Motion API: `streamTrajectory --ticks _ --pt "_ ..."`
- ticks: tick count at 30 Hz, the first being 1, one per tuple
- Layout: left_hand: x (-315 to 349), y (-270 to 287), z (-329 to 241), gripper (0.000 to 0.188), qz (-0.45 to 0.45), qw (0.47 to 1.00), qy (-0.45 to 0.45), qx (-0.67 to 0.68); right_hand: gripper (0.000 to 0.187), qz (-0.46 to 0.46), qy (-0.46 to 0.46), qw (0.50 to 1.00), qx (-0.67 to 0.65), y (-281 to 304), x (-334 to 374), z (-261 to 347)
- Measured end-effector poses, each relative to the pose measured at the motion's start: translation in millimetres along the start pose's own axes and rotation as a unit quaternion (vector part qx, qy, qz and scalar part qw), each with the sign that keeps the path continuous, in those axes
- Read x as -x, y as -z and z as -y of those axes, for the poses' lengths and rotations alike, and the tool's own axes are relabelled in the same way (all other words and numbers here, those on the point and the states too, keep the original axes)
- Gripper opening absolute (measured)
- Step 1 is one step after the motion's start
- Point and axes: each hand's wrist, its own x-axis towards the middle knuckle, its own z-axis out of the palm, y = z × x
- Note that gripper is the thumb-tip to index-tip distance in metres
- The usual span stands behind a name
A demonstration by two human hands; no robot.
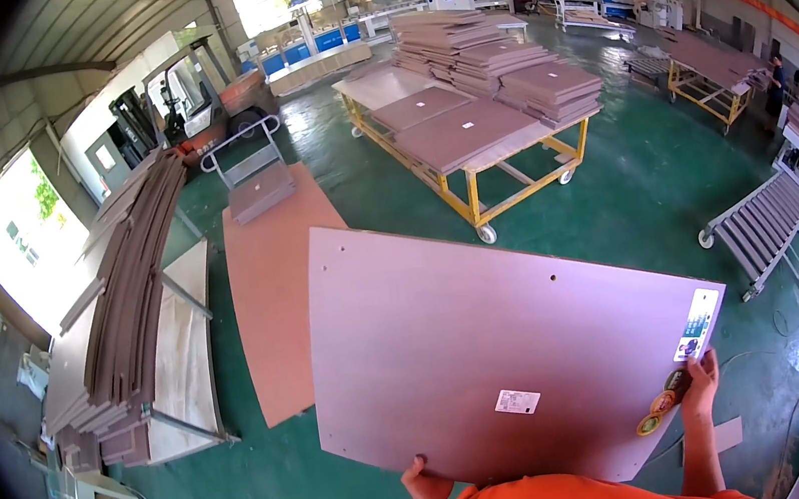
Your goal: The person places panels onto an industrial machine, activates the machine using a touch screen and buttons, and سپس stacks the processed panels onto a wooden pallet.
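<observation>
Head view: a workshop hall seen from above the person's arms.
Rack, far left: long dark brown strips (pixel 137 284), thin and flat, stacked on a pale slanted frame by a bright window.
Floor sheet: plain reddish-brown board (pixel 270 297), rectangular, lying flat on the floor just left of the held panel.
Left hand (pixel 422 484): at the panel's near lower edge, thumb curled up over the face, the other fingers hidden beneath it.
Held panel (pixel 492 338): large, smooth, matt mauve-brown rectangle with small drilled holes, a white label and round coloured stickers near the right corner; carried in front of the chest, clear of the floor.
Panel axis: long side runs left to right, tilted so the far edge points toward the cart.
Right hand (pixel 702 381): gripping the panel's right corner, fingers wrapped over the edge beside the stickers.
Cart (pixel 483 193): yellow steel frame on castors, loaded with stacks of similar brown panels.
Roller stand (pixel 760 227): grey, slanted, at right.
Floor (pixel 631 168): glossy green, painted.
Room: metal-roofed hall, forklift and machines at the back.
</observation>
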Motion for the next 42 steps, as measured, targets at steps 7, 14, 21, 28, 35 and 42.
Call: streamTrajectory --ticks 7,14,21,28,35,42 --pt "-198.0 -60.7 -29.7 0.071 0.015 0.997 -0.031 -0.067 0.036 -0.002 -0.075 0.997 -0.025 -134.8 -166.7 -87.3" --pt "-386.7 -105.8 -52.7 0.071 0.025 0.988 -0.14 -0.06 0.033 0.078 -0.099 0.992 -0.018 -315.7 -373.0 -179.4" --pt "-534.2 -119.8 -58.4 0.071 -0.065 0.977 -0.2 -0.034 0.028 0.2 -0.126 0.967 0.095 -507.1 -545.6 -265.2" --pt "-741.7 -110.3 -116.4 0.072 -0.073 0.973 -0.219 -0.016 0.038 0.24 -0.179 0.947 0.12 -672.6 -668.4 -372.2" --pt "-925.7 -148.0 -237.0 0.058 -0.138 0.976 -0.17 -0.012 0.047 0.293 -0.39 0.871 0.065 -774.0 -774.9 -465.4" --pt "-1066.1 -130.1 -318.9 0.045 -0.309 0.934 -0.163 0.069 0.046 0.373 -0.511 0.774 -0.001 -940.6 -844.4 -613.7"
